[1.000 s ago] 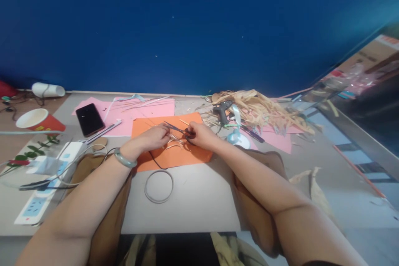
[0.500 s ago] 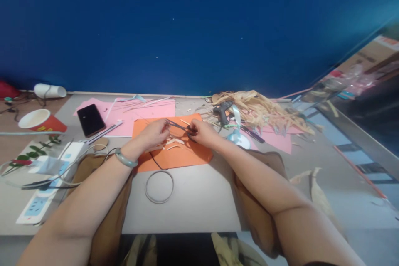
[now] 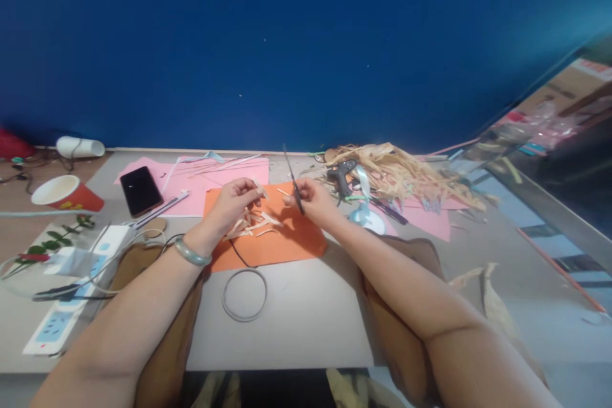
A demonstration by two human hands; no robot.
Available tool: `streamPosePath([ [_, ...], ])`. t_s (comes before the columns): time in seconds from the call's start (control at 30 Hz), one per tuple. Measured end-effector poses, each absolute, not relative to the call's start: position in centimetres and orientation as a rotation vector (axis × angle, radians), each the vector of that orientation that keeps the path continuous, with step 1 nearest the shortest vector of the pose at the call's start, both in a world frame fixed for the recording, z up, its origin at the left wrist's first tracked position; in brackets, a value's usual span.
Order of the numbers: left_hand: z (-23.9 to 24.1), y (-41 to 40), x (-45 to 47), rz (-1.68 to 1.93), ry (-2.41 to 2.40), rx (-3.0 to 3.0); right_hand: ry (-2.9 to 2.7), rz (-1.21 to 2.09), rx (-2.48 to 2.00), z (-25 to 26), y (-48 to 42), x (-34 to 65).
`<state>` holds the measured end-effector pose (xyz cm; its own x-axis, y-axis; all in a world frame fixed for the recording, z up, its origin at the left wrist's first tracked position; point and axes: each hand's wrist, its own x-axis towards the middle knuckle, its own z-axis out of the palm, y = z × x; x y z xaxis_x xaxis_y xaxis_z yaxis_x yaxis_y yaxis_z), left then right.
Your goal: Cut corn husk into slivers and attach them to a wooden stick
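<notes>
My left hand (image 3: 238, 197), with a bracelet on the wrist, pinches a short pale strip (image 3: 260, 187) over the orange sheet (image 3: 301, 236). Across from it, my right hand (image 3: 310, 199) grips dark scissors (image 3: 293, 178), their blades pointing up and away from me. A small pale piece (image 3: 284, 192) shows at the right fingertips; whether they hold it I cannot tell. Several cut pale strips (image 3: 253, 222) lie in a loose pile on the orange sheet below my left hand. A grey wire ring (image 3: 245, 294) rests on the table just in front of the sheet.
To the right lie a heap of dried straw-coloured strips (image 3: 406, 175), a dark glue gun (image 3: 341, 177) and a ribbon roll (image 3: 370, 220). On the left are a phone (image 3: 141, 191), a red paper cup (image 3: 71, 194) and a power strip (image 3: 57, 325) with cables. A blue wall (image 3: 287, 44) stands behind.
The scissors have swung from lying across between my hands to pointing up and away. My hands have moved slightly apart, and the pale strip now shows in my left fingers.
</notes>
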<state>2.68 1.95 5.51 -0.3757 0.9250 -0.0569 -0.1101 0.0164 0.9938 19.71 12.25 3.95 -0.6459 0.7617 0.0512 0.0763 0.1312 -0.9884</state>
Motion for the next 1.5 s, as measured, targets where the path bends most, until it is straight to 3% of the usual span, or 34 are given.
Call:
streamPosePath([
  [0.23, 5.2, 1.7, 2.8, 1.498, 1.323, 0.927, -1.982, 1.850, -0.707, 5.3, 11.1, 20.5],
  [0.5, 5.5, 1.5, 4.2, 1.300, 1.344, 0.968, -1.657, 1.910, -0.718, 4.5, 9.8, 19.9],
  [0.9, 5.5, 1.3, 4.4, 1.316, 1.331, 0.817, -1.724, 1.839, -0.723, 4.3, 9.2, 19.7],
  [1.23, 5.3, 1.4, 3.6, 1.554, 1.217, 0.896, -2.247, 1.532, -0.787, 5.2, 10.8, 20.9],
  [1.5, 5.4, 1.5, 3.4, 1.583, 1.243, 0.922, -2.355, 1.582, -0.776, 5.3, 10.8, 21.0],
])
